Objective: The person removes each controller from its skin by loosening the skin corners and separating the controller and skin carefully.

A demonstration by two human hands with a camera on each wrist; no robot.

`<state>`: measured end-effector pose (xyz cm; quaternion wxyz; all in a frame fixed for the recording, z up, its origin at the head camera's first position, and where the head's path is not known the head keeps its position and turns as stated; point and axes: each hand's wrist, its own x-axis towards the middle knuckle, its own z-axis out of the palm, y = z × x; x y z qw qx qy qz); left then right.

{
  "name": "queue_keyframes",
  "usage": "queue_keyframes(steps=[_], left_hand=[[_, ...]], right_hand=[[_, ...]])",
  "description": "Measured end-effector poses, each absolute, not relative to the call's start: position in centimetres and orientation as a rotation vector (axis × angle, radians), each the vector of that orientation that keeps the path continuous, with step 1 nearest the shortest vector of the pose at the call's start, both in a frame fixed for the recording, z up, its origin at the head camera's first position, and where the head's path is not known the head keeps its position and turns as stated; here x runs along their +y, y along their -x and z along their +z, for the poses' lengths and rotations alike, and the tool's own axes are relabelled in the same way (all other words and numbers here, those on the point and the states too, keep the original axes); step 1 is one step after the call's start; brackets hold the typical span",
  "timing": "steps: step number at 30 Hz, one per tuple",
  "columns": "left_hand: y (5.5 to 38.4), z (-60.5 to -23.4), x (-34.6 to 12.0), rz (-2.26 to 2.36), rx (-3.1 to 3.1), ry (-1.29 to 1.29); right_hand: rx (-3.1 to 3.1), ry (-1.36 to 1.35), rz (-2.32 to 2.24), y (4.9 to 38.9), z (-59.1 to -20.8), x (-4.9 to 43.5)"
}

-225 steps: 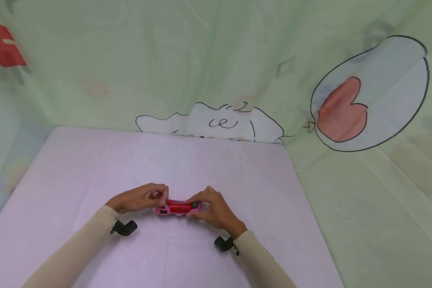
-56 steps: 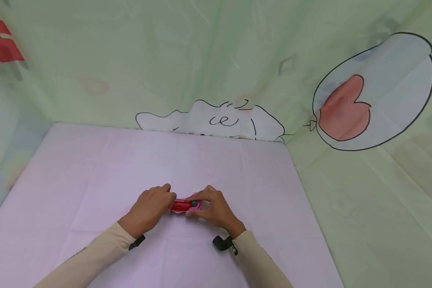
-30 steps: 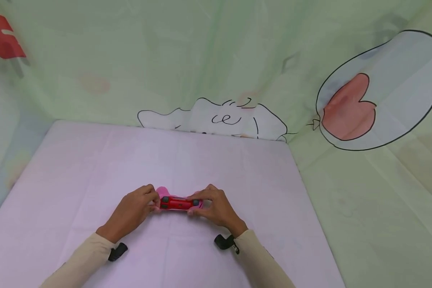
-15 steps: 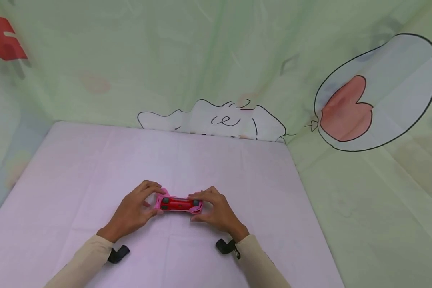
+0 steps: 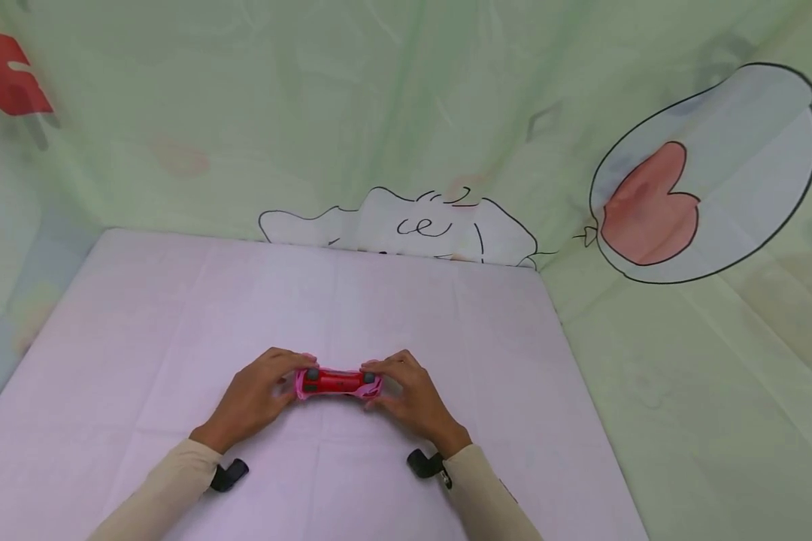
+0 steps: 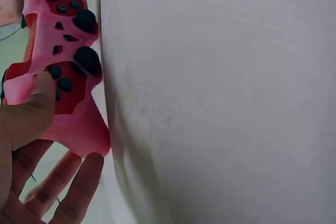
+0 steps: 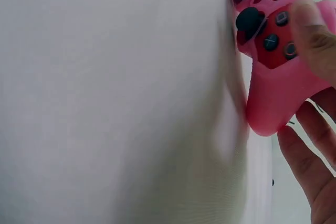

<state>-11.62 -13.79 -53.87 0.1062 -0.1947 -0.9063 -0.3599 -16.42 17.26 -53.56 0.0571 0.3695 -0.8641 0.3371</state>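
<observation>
A red game controller [image 5: 338, 382] with dark thumbsticks sits in a pink rubbery cover [image 6: 84, 129], its narrow edge facing up in the head view. My left hand [image 5: 253, 391] grips its left end, thumb over the directional buttons in the left wrist view and fingers around the back of the handle. At the right end my right hand [image 5: 416, 394] holds it, the thumb lying beside the round face buttons [image 7: 271, 42] in the right wrist view. Both pink handles look covered, and red shows through the openings of the cover.
A pale pink cloth-covered table [image 5: 352, 315] lies under the hands. Green printed curtains [image 5: 243, 113] hang behind it and at the sides. Black camera mounts [image 5: 230, 476] stick out beneath both wrists.
A pink flap that stuck out at the controller's upper left a second ago now lies around that end. The left hand has gone from pulling there to gripping the end; the right hand keeps its hold.
</observation>
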Motion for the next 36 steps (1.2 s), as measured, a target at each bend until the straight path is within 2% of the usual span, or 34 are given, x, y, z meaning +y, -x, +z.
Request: queue_keyframes(steps=[12, 22, 28, 36], left_hand=[[11.8, -53.2, -13.5, -1.261, -2.662, 0.387], [12.2, -53.5, -13.2, -1.503, -2.754, 0.209], [12.3, -54.0, -13.3, -1.599, -2.726, 0.121], [12.3, -54.3, -13.6, -1.686, -2.651, 0.12]], right_hand=[[-2.731, -0.742, 1.496, 16.8, -52.3, 16.7], [-2.76, -0.455, 1.651, 17.4, -52.8, 16.1], [-2.765, -0.478, 1.698, 17.8, -53.1, 16.1], [-2.896, -0.79, 1.617, 19.3, -52.5, 16.6]])
